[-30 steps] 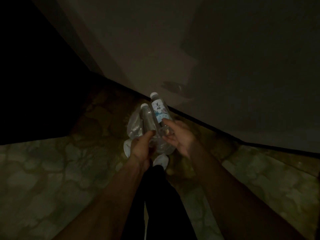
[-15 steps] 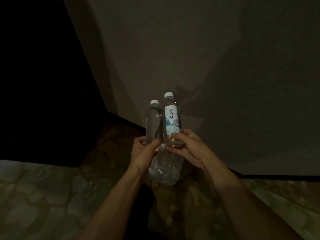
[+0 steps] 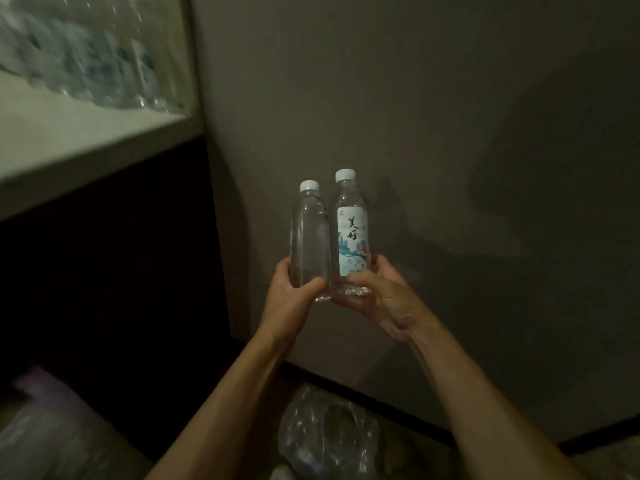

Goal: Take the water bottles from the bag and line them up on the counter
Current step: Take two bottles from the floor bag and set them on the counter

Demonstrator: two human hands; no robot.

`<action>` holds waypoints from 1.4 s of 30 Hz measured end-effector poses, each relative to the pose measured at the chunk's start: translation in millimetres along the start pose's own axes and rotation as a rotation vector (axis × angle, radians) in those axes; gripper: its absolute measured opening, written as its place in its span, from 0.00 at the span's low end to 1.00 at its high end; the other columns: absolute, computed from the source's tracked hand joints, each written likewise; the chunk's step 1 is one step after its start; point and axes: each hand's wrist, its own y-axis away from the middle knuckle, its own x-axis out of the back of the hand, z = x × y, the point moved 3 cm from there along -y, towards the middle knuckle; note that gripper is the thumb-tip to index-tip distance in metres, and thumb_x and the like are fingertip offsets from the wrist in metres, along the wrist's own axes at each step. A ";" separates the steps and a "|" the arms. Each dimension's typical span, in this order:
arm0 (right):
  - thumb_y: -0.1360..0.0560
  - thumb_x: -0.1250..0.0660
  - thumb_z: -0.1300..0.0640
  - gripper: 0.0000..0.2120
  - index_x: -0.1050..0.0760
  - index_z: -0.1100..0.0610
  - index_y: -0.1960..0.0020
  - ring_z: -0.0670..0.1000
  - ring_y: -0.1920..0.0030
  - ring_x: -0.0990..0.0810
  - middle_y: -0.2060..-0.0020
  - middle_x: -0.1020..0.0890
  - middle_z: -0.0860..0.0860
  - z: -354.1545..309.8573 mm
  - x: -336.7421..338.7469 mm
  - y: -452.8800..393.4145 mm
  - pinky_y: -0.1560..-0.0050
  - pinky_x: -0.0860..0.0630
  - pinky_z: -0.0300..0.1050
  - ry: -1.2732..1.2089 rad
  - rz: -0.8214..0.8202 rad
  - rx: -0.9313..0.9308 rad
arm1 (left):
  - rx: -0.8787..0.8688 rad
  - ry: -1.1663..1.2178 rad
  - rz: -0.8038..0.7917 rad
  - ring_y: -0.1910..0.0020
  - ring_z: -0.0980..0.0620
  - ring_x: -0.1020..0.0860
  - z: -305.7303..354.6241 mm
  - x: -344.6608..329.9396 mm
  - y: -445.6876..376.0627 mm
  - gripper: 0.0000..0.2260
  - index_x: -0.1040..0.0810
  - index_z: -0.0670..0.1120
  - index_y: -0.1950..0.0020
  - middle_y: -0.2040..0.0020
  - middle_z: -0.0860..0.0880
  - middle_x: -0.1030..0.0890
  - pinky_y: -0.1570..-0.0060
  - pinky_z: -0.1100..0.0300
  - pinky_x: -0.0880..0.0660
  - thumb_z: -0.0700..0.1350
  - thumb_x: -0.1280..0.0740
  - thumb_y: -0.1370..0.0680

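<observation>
I hold two clear water bottles with white caps upright in front of a grey wall. My left hand (image 3: 289, 294) grips the base of the bottle without a visible label (image 3: 308, 233). My right hand (image 3: 377, 294) grips the base of the labelled bottle (image 3: 351, 237), whose white label faces me. The two bottles touch side by side. Below them, on the floor, lies the clear plastic bag (image 3: 329, 434), crumpled and open. At the upper left the pale counter (image 3: 69, 140) carries a blurred row of several bottles (image 3: 104, 64).
A dark recess (image 3: 104, 271) fills the space under the counter. The grey wall (image 3: 450, 133) stands close behind the bottles. Patterned floor (image 3: 52, 438) shows at the bottom left, dimly lit.
Both hands have lifted the two bottles up out of the bag, which now lies below on the floor. My view has risen, bringing the counter and its row of bottles into sight.
</observation>
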 end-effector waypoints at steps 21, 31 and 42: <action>0.33 0.25 0.55 0.26 0.31 0.51 0.38 0.58 0.46 0.17 0.44 0.18 0.57 -93.0 -101.7 3.7 0.50 0.20 0.57 0.159 0.092 0.430 | -0.253 0.228 -0.254 0.49 0.45 0.16 165.7 44.9 -10.3 0.16 0.21 0.45 0.40 0.49 0.45 0.15 0.51 0.50 0.19 0.45 0.30 0.27; 0.30 0.27 0.57 0.21 0.30 0.52 0.40 0.55 0.47 0.16 0.46 0.18 0.54 -96.8 -203.2 -30.9 0.50 0.19 0.57 0.233 0.088 0.523 | -0.342 0.128 -0.261 0.50 0.52 0.16 210.0 126.5 -37.1 0.20 0.29 0.54 0.34 0.45 0.49 0.17 0.59 0.58 0.19 0.45 0.30 0.24; 0.30 0.27 0.59 0.17 0.27 0.50 0.44 0.56 0.47 0.17 0.47 0.17 0.56 -66.1 -288.1 -56.2 0.44 0.22 0.62 0.157 0.156 0.552 | -0.320 0.060 -0.204 0.47 0.44 0.16 228.7 221.8 -50.2 0.14 0.23 0.44 0.39 0.47 0.43 0.16 0.45 0.46 0.20 0.49 0.34 0.21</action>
